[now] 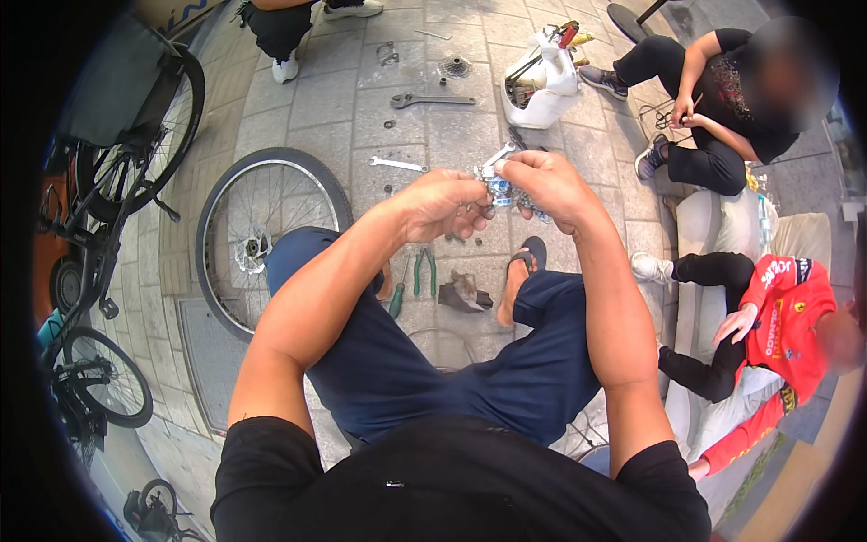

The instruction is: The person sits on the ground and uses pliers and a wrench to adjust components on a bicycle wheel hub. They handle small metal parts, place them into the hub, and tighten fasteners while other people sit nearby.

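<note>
My left hand (441,204) and my right hand (547,188) meet in front of me above the paving. Between their fingertips is a small silvery metal part with blue and white patches (499,188), whose exact kind I cannot make out. Both hands are closed on it, the left from one side and the right from the other. A wrench end (498,155) shows just beyond my right fingertips; whether it is held or lies on the ground I cannot tell. An open-end wrench (397,164) lies on the paving beyond my left hand.
A bicycle wheel (206,237) lies left of my leg. Green-handled pliers (424,273) and a screwdriver (396,302) lie between my feet. Farther off are an adjustable wrench (432,100), a cassette (454,68) and a white tool container (542,95). People sit at right; bicycles stand left.
</note>
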`<state>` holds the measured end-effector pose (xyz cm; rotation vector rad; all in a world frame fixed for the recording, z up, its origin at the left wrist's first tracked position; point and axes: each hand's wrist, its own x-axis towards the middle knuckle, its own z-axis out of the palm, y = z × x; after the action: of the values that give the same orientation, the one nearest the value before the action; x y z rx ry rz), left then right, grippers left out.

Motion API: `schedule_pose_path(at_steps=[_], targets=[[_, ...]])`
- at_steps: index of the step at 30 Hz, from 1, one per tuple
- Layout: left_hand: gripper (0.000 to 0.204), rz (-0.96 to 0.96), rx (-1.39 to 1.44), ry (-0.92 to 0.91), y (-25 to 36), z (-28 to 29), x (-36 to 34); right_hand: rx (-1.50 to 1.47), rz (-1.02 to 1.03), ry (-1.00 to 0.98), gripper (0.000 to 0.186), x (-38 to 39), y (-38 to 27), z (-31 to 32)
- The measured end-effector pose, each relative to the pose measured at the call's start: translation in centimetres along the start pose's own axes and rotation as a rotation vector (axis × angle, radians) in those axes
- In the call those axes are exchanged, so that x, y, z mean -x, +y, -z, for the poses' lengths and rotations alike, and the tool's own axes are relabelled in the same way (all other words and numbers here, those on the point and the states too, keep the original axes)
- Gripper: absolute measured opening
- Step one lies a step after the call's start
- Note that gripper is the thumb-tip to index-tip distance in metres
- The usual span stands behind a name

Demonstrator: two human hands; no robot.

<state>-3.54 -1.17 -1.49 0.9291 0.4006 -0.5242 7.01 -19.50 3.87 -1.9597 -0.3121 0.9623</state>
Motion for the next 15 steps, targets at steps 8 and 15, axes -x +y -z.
schedule_pose_path(at_steps=[8,15], targets=[[0.018,0.053,-0.089,-0.094,0.1,0.2,0.1,0.006,-0.013,-0.039,0.028,0.1,0.3,0.7],[0.019,0.054,0.041,-0.107,-0.1,0.4,0.0,0.018,-0.013,-0.121,0.026,0.3,0.5,1.1]])
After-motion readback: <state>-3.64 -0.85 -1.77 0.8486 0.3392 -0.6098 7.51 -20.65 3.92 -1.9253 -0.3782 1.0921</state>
